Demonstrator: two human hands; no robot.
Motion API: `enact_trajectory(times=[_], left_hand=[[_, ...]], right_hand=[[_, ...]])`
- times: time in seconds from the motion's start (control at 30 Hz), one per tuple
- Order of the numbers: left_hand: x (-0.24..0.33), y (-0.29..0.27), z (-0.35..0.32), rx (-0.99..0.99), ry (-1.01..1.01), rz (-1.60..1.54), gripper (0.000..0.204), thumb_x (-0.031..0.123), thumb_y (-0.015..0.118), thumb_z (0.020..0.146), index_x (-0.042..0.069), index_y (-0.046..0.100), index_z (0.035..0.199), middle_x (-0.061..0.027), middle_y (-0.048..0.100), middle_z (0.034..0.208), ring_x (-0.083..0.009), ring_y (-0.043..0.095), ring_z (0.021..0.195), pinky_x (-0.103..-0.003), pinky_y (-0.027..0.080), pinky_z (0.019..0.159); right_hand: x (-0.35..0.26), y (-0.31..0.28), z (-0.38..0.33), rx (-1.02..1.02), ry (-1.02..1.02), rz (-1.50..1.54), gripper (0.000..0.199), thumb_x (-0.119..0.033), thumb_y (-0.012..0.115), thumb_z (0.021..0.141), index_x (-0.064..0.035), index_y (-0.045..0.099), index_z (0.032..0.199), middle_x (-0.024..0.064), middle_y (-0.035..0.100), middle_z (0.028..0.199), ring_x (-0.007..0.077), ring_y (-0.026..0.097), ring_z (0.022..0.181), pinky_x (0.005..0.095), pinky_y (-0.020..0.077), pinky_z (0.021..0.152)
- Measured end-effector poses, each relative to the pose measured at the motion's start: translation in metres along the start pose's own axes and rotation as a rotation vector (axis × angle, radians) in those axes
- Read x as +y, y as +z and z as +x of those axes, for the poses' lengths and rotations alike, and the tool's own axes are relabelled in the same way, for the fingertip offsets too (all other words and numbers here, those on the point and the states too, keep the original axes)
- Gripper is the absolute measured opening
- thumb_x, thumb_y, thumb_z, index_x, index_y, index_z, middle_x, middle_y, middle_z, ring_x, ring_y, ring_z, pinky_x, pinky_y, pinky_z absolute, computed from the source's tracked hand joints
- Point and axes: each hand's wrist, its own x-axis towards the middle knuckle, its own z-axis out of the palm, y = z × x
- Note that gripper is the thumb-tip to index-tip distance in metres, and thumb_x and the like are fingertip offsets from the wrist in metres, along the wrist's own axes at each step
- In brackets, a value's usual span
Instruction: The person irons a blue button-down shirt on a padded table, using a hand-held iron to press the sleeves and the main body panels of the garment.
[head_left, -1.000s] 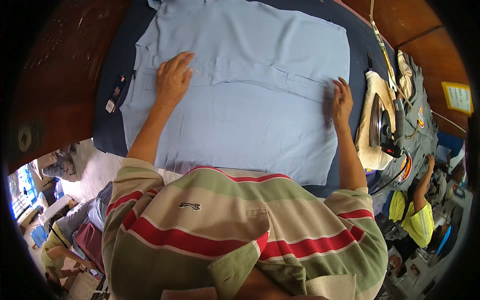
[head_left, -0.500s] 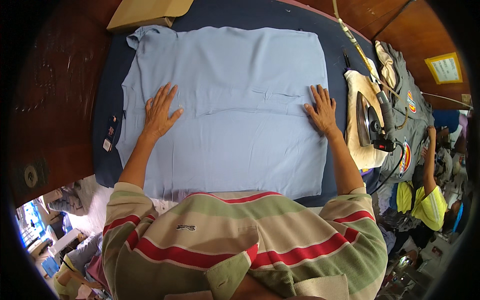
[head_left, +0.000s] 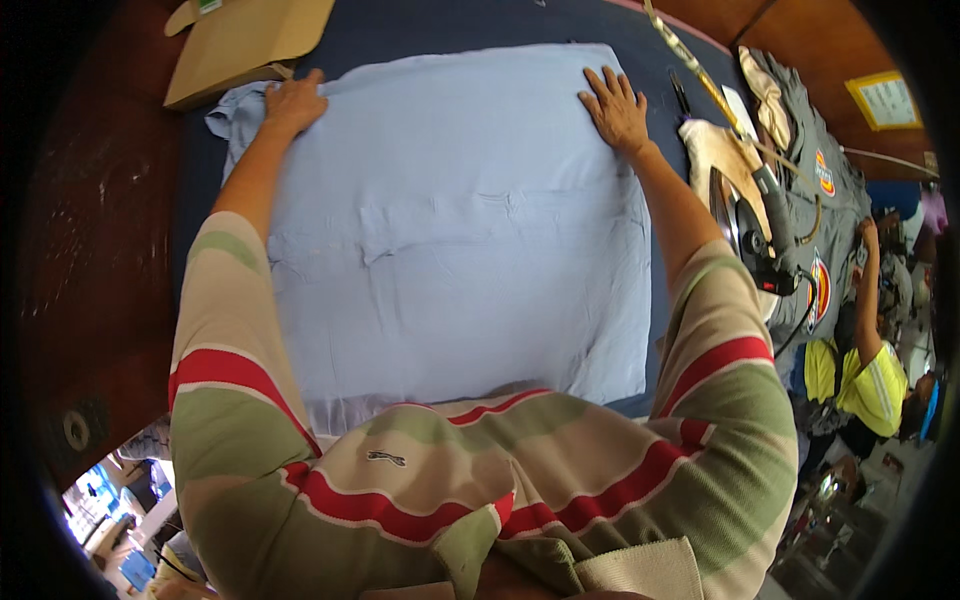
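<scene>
Here the pale blue cotton shirt [head_left: 450,230] lies flat across my dark blue padded table [head_left: 420,25], and I press my left hand [head_left: 293,103] and right hand [head_left: 616,108], palms down, onto its far corners to pin the fabric smooth; the iron [head_left: 745,225] rests aside on my right.

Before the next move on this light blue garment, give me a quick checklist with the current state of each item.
1. Left hand flat on the far left corner of the light blue garment: ok.
2. Right hand flat on the far right corner, fingers spread: ok.
3. Garment fully smooth: not ok, creases run across its middle.
4. Iron clear of the garment, parked to the right: ok.
5. Cardboard piece clear of the garment: not ok, it lies right by the left hand at the corner.
6. Iron hot or off: cannot tell.
</scene>
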Motion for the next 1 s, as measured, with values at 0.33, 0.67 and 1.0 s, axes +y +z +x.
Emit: enact_trajectory(times=[0.33, 0.67, 1.0], left_hand=[[0.051, 0.030, -0.086, 0.746, 0.613, -0.420, 0.033, 0.008, 0.051, 0.083, 0.013, 0.058, 0.116, -0.0068, 0.063, 0.104, -0.0230, 0.058, 0.100, -0.042, 0.042, 0.089], [0.215, 0.022, -0.180, 0.410, 0.970, -0.820, 0.021, 0.009, 0.059, 0.082, 0.008, 0.063, 0.103, -0.0061, 0.063, 0.106, -0.0243, 0.058, 0.097, -0.036, 0.044, 0.084], [0.232, 0.028, -0.193, 0.181, 0.772, -0.416, 0.047, 0.031, 0.049, 0.091, 0.019, 0.042, 0.136, 0.0025, 0.035, 0.145, -0.0193, 0.024, 0.137, -0.048, 0.019, 0.108]], right_hand=[[0.024, -0.064, -0.055, 0.083, 0.034, 0.613, 0.034, -0.030, 0.057, 0.087, -0.0074, 0.057, 0.113, 0.0150, 0.059, 0.109, 0.0258, 0.056, 0.096, 0.0342, 0.0435, 0.082], [0.001, -0.079, -0.188, 0.035, -0.090, 0.424, 0.013, -0.008, 0.064, 0.078, -0.0048, 0.064, 0.091, 0.0088, 0.060, 0.096, 0.0280, 0.054, 0.089, 0.0342, 0.0459, 0.079], [-0.030, -0.080, -0.229, -0.072, 0.070, 0.185, 0.047, -0.036, 0.050, 0.090, -0.0034, 0.050, 0.124, 0.0117, 0.044, 0.136, 0.0276, 0.036, 0.129, 0.0478, 0.0269, 0.105]])
